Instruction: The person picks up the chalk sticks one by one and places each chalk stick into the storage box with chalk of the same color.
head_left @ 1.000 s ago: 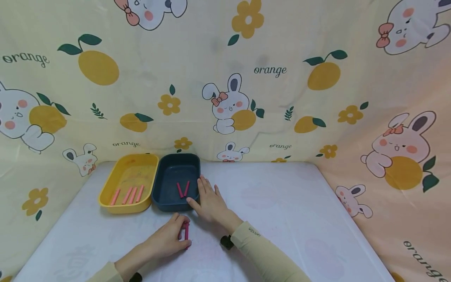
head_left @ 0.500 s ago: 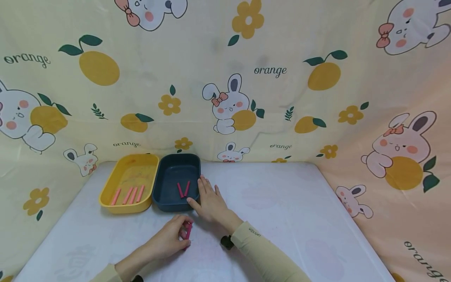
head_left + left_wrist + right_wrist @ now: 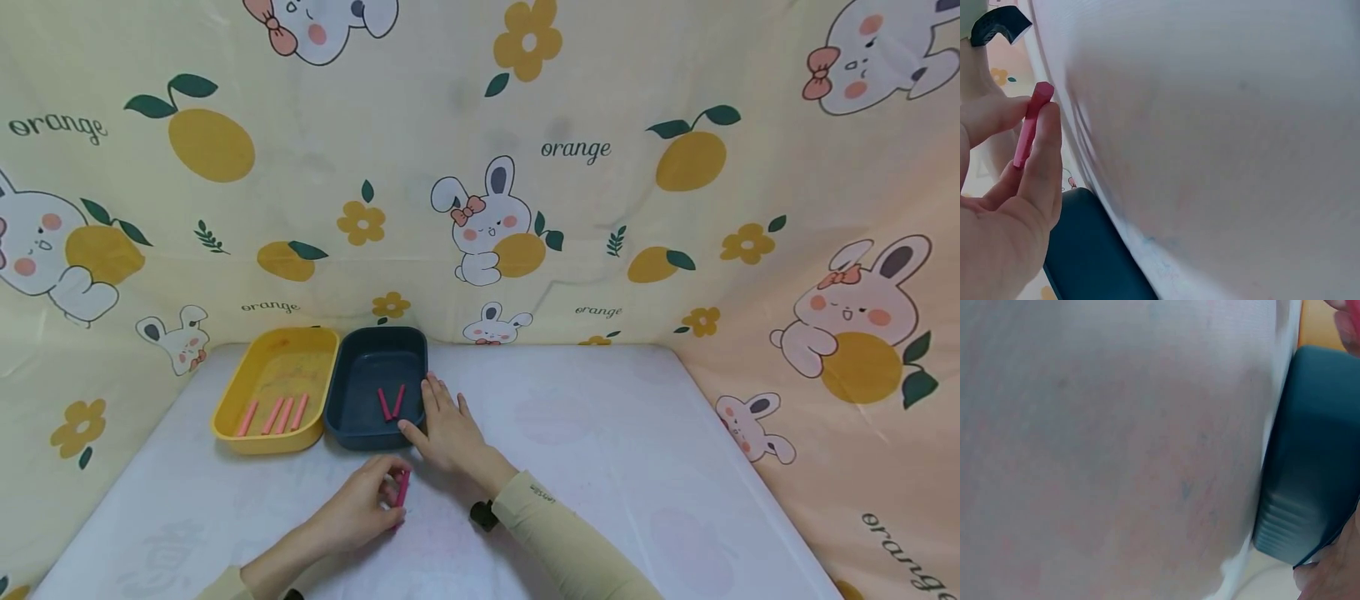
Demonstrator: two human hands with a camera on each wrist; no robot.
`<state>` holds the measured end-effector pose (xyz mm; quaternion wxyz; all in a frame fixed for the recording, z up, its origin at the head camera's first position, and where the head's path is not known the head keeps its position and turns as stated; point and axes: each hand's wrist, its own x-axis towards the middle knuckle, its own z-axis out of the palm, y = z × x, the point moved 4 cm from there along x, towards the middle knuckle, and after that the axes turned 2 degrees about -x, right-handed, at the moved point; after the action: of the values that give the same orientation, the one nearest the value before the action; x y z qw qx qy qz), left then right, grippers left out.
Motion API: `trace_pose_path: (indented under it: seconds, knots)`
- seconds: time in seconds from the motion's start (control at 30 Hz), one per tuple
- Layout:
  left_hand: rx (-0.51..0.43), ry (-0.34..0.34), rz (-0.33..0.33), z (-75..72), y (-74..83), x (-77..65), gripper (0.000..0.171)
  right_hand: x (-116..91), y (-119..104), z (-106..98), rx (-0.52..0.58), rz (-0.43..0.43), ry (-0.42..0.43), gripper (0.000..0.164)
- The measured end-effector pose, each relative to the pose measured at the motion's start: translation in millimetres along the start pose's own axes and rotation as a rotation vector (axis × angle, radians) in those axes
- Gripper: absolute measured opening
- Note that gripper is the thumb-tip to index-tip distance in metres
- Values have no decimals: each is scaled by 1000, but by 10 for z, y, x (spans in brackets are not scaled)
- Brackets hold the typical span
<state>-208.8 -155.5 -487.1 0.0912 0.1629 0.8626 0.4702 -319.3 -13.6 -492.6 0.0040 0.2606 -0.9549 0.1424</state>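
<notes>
My left hand [image 3: 363,504] pinches a dark pink stick [image 3: 403,489] between thumb and fingertips, just in front of the dark blue tray [image 3: 375,354]. Close up in the left wrist view, that stick [image 3: 1034,125] has a six-sided end and slants. My right hand [image 3: 453,437] rests along the tray's right wall with straight fingers, its thumb at the near corner. Two dark pink sticks [image 3: 384,405] lie in a V inside this tray. In the right wrist view the tray's outer wall [image 3: 1310,437] shows, with part of my right hand [image 3: 1335,569] at the bottom right.
A yellow tray [image 3: 288,358] stands directly left of the blue one and holds several light pink sticks [image 3: 272,415]. Both sit on a table with a white cover [image 3: 585,467]. Behind hangs a printed cloth [image 3: 405,125] with rabbits and oranges.
In my left hand the dark pink stick has turned from nearly straight to slanting, its far end now more to the right. My right hand stays at the blue tray.
</notes>
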Motion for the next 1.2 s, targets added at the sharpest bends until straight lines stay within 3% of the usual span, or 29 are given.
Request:
trace_pose_path:
  seconds: [0.33, 0.7, 1.2]
  knots:
    - [-55, 80, 67, -92, 69, 8, 54, 9, 4, 18, -1, -2, 10, 87]
    - [-100, 237, 155, -254, 144, 25, 54, 3, 2, 15, -5, 1, 14, 89]
    - [-31, 410, 176, -581, 195, 108, 48, -10, -12, -7, -3, 7, -10, 88]
